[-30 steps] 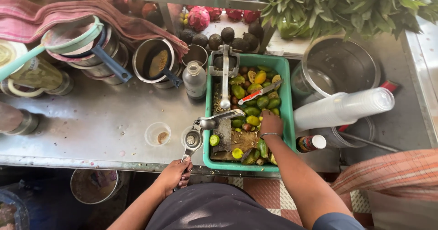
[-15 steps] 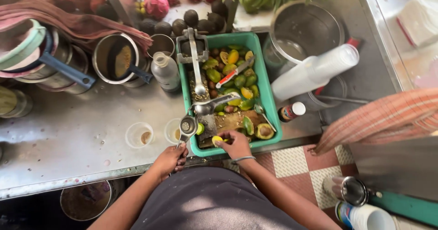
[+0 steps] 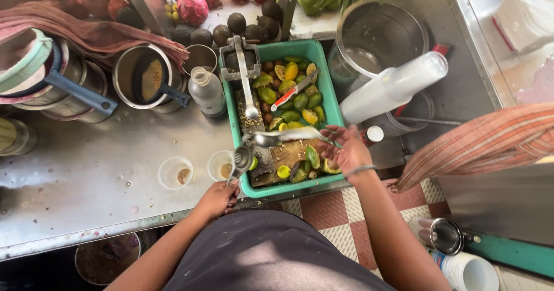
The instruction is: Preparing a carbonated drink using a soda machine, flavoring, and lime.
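Note:
My left hand [image 3: 218,198] grips the lower handle of a metal hand squeezer [image 3: 243,157]. The squeezer's bowl hangs over the left rim of a green tub [image 3: 333,107], beside a small plastic cup [image 3: 219,165]. Its upper handle is raised and reaches right across the tub. My right hand [image 3: 346,149] hovers at the tip of that handle with fingers spread and nothing in it. In the tub lie green and yellow lime halves [image 3: 300,101], a wooden board [image 3: 291,151] and a red-handled knife [image 3: 291,97].
A second plastic cup [image 3: 176,172] stands on the steel counter [image 3: 86,164]. A lever press [image 3: 239,60] and a bottle [image 3: 206,92] stand behind. A stack of cups [image 3: 398,86] lies against a large steel pot [image 3: 381,37]. Pots with strainers [image 3: 144,74] stand at left.
My right hand went from the limes to a lime half at the tub's front, then moved right and opened near the handle tip. The view shifted right. My left hand kept its grip.

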